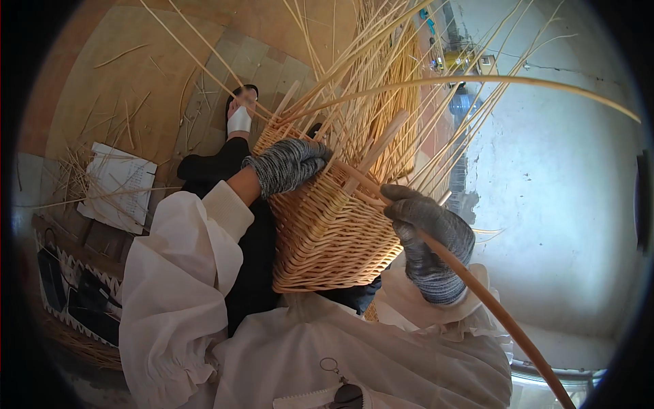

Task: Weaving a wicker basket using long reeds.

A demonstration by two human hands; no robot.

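A half-woven wicker basket [327,232] rests on my lap, its open rim bristling with long upright cane stakes [381,102]. My left hand [289,163], in a grey knit glove, presses on the basket's upper left rim among the stakes. My right hand [426,228], also gloved, grips a thick cane rod [477,286] at the basket's right edge. That rod runs down past my right sleeve toward the lower right. A thinner cane [518,80] arcs away to the right.
A sheet of paper [119,184] lies on the floor at the left among loose cane scraps. Dark flat things sit on a lace-edged cloth [75,286] at the lower left. A pale wall [565,204] stands at the right.
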